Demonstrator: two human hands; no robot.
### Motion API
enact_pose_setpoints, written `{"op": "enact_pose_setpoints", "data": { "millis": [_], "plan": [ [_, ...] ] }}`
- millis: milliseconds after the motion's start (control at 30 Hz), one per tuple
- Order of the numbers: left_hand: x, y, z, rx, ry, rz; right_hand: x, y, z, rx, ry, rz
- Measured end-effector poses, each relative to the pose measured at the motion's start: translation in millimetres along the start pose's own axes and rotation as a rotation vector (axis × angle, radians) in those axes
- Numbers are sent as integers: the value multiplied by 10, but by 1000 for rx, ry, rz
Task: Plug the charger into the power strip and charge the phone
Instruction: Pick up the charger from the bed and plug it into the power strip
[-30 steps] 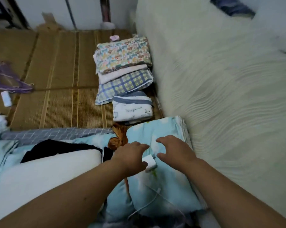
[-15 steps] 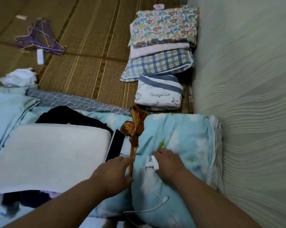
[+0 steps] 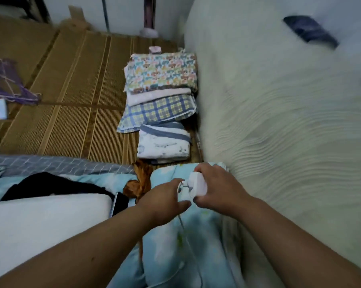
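Note:
A white charger block (image 3: 198, 183) is lifted just above the light blue quilt (image 3: 171, 242), with my right hand (image 3: 219, 188) wrapped around it. My left hand (image 3: 165, 199) meets it from the left, its thumb and fingers pinching the white cable end at the charger's face. The thin white cable (image 3: 189, 244) trails down over the quilt toward me. The phone (image 3: 120, 203), a dark slab, lies tilted between a white pillow (image 3: 40, 227) and the quilt, just left of my left wrist. No power strip is in sight.
Folded cloths (image 3: 161, 80) are stacked on the woven mat (image 3: 71, 100), against a pale textured wall (image 3: 279, 132) on the right. A brown bow-like cloth piece (image 3: 141, 179) sits beside the phone. Purple hangers (image 3: 7, 84) and a small white item (image 3: 1, 109) lie at far left.
My right hand has picked the charger up off the quilt. My left hand has moved right from beside the phone to the charger's cable end. The view has tilted up.

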State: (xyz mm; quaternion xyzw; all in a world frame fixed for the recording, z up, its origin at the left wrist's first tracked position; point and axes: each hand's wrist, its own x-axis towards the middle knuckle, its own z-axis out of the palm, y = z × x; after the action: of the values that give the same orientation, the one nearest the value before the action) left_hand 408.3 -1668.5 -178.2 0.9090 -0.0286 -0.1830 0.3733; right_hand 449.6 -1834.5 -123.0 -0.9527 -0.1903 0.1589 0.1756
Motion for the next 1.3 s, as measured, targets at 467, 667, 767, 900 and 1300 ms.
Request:
{"op": "enact_pose_setpoints", "data": {
  "millis": [467,667,767,900,1300],
  "plan": [
    [-64,1215,-938,-531,-40,473,-720,181,-2286,118,887,195],
    [10,998,-1087,-414,-11,429,-969,499,-2677,274,1076,277],
    [93,789,-1154,-396,-4,318,-1057,604,-2722,336,1125,312],
    [211,594,-1222,-253,123,149,-1018,649,-2584,346,1072,318],
    [223,1824,-1258,-559,213,382,-1318,792,-2092,832,932,485]
  ]
}}
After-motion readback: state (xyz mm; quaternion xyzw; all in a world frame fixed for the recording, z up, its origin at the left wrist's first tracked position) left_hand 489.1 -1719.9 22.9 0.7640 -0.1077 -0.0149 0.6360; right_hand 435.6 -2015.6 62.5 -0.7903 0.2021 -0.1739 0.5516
